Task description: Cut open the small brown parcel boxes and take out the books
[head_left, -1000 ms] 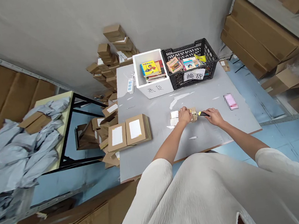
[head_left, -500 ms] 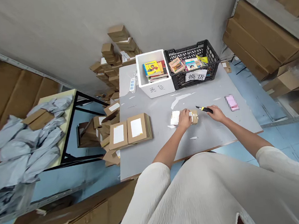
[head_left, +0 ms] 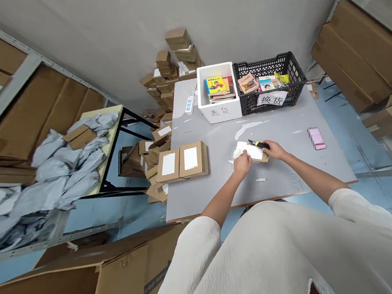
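Observation:
A small cardboard parcel with a large white label lies slightly askew on the grey table. My left hand is closed on its near left edge, the thumb against the label. In my right hand is a black and yellow utility knife. Its blade points left over the parcel's far side; whether it touches the cardboard I cannot tell. The right fingers sit at the parcel's right end.
Left of the parcel stand two labelled boxes. A white foam bin and a black crate, both with books, stand at the back. A pixelated pink object lies right. Grey mailer bags cover a side table.
The parcel has turned so its white label faces up. My left hand has shifted from its top to its near left edge, and the knife has come over the parcel.

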### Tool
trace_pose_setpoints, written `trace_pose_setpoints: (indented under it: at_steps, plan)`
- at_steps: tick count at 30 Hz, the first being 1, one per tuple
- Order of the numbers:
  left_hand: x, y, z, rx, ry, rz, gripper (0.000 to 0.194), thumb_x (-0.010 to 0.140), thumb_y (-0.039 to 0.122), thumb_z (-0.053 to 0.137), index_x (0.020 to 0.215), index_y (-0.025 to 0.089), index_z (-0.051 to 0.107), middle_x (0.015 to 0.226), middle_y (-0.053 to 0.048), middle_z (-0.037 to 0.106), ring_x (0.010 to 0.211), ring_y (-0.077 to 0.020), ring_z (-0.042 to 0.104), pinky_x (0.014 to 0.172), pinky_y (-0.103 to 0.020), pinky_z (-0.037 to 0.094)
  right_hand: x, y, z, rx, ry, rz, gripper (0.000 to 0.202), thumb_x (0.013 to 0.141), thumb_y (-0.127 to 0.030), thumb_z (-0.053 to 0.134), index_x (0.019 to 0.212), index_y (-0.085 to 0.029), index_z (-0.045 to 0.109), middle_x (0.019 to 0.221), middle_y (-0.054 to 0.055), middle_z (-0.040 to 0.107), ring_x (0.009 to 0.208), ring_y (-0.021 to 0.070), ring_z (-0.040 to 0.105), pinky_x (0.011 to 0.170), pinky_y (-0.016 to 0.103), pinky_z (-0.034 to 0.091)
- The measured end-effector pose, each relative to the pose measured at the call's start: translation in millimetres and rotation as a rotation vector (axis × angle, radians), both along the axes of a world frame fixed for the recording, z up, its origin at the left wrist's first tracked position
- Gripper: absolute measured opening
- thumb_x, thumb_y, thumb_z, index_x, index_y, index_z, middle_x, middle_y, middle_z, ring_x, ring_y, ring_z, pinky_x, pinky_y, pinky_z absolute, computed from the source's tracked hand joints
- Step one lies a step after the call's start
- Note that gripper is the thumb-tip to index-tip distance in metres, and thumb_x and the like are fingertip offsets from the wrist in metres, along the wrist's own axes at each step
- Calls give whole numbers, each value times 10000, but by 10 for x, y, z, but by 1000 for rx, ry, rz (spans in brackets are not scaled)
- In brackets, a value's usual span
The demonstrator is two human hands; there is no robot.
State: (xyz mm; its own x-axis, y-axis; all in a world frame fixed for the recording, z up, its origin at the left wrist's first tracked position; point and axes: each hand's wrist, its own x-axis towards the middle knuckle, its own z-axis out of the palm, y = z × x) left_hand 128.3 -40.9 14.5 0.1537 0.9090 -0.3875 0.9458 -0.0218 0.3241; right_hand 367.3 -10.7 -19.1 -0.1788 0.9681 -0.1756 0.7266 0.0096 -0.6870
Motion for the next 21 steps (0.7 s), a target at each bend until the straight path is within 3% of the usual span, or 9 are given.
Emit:
trace_pose_setpoints:
  at_steps: [6,9,11,14,16,21]
  plan:
    - [34,202,-60,87,-45,-46,347,1105,342,479,1404,206,590,1506,-180,586,1257,-315,687,1045,-411,519,-38,-221,-86,-135,206,-157,294,936,-413,732,1184,-260,690,1090,58,821,1018,270,754,930,395,592]
    - [116,329,-123,106,-80,-78,428,1083,394,538,1464,201,556,1604,-193,516,1384,-336,609,1135,-418,472,-160,-309,-164,-284,421,-175,299,922,-483,752,1087,-261,639,915,17,789,896,237,758,880,380,601]
    - [198,378,-176,108,-73,-68,518,1064,464,577,1507,201,519,1648,-205,479,1465,-355,538,1180,-434,434,-203,-325,-201,-298,477,-232,327,908,-507,754,1071,-264,608,885,3,763,879,232,757,851,370,597]
    - [300,395,-247,101,-22,-48,777,957,577,726,1584,220,437,1715,-224,400,1565,-406,415,1244,-499,357,-127,-285,-202,-263,447,-355,336,911,-503,720,1102,-264,581,925,7,750,891,232,756,819,364,593]
    - [317,399,-273,95,8,-74,923,882,566,811,1628,227,386,1751,-241,347,1596,-432,365,1272,-538,312,-5,-241,-171,-237,403,-398,323,911,-478,705,1116,-258,586,999,25,759,908,226,753,854,374,598]
    - [176,529,-257,77,1,-385,897,917,461,772,1687,255,361,1782,-220,335,1684,-400,249,1344,-622,169,213,-187,-122,-134,338,-443,280,894,-428,716,1092,-255,622,1212,74,767,1163,245,719,1089,431,555]
